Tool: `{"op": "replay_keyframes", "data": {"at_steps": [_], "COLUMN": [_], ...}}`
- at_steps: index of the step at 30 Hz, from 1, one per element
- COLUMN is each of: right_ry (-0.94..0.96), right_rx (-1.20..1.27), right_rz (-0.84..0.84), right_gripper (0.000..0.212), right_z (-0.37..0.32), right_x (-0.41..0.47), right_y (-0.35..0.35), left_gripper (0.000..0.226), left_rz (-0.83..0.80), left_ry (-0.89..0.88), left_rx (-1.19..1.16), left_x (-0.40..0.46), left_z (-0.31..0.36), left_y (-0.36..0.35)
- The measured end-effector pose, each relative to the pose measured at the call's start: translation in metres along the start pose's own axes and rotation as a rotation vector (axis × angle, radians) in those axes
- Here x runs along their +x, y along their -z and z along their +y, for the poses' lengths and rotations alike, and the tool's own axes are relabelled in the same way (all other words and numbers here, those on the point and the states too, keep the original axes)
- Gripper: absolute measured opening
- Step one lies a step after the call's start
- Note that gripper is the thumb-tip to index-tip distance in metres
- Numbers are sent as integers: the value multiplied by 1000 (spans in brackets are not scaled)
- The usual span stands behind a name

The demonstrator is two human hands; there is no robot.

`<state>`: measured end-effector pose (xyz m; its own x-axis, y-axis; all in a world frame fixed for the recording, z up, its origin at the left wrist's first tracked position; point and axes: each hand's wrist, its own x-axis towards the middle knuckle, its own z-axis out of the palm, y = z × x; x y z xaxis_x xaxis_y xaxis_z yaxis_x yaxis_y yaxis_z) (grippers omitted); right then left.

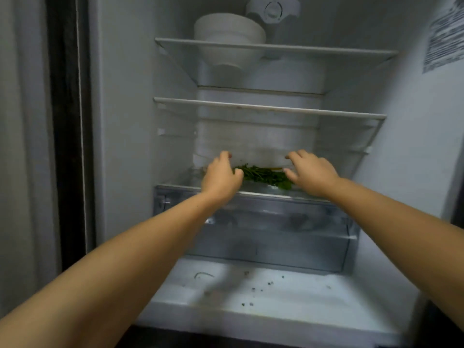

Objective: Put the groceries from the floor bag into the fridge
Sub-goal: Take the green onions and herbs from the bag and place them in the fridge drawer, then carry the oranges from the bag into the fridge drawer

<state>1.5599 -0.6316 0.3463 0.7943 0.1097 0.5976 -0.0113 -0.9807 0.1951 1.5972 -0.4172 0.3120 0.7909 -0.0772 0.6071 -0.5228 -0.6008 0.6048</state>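
1. Reaching into the open fridge (120, 136), both bare arms are stretched toward the lowest glass shelf (175, 183), just above the clear crisper drawer (271, 232).
2. A bunch of leafy greens (263, 175) is seen lying on that shelf, between the two hands.
3. The left hand (221, 177) is placed at the left end of the greens, its fingers curved downward and its thumb set against the leaves; whether the bunch is actually gripped or only touched cannot be told.
4. The right hand (311, 172) is spread at the right end of the greens, fingers loosely extended and relaxed, the thumb close to the leaves; nothing is seen to be clasped in it.
5. A stack of white bowls (229, 31) is kept on the top shelf (326, 50), toward its left side, beside a white control housing (273, 11) on the back wall.
6. The middle shelf (276, 109) is seen between the top shelf and the hands.
7. Small dark crumbs (253, 288) are scattered on the white ledge (313, 310) below the drawer.
8. A printed label (444, 36) is fixed to the right inner wall; its text is too blurred to be read.
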Motion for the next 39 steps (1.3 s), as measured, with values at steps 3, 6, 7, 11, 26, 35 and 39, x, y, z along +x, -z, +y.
{"op": "replay_keyframes", "data": {"at_steps": [3,6,7,11,26,35,39], "right_ry": [52,85,96,158,416,728,838], "right_rx": [-61,-12,1,41,256,367,453], "right_rz": [60,99,101,73,-297,-371,-379], "right_gripper": [42,40,40,43,41,39,42], "right_z": [-14,-34,-42,-65,-153,-315,-397], "right_x": [-26,-51,-60,-100,-316,-437,-503], "right_y": [6,16,19,31,13,62,111], "left_gripper": [42,40,40,44,47,46,45], "left_rz": [-24,-8,2,27,-43,12,81], "left_ry": [-112,-113,-107,-15,463,777,883], "left_rx": [202,237,248,260,328,571,617], "left_x": [-36,-62,-72,-113,-436,-651,-750], "left_z": [4,8,8,9,-19,-50,-36], "left_y": [7,25,31,44,84,237,313]}}
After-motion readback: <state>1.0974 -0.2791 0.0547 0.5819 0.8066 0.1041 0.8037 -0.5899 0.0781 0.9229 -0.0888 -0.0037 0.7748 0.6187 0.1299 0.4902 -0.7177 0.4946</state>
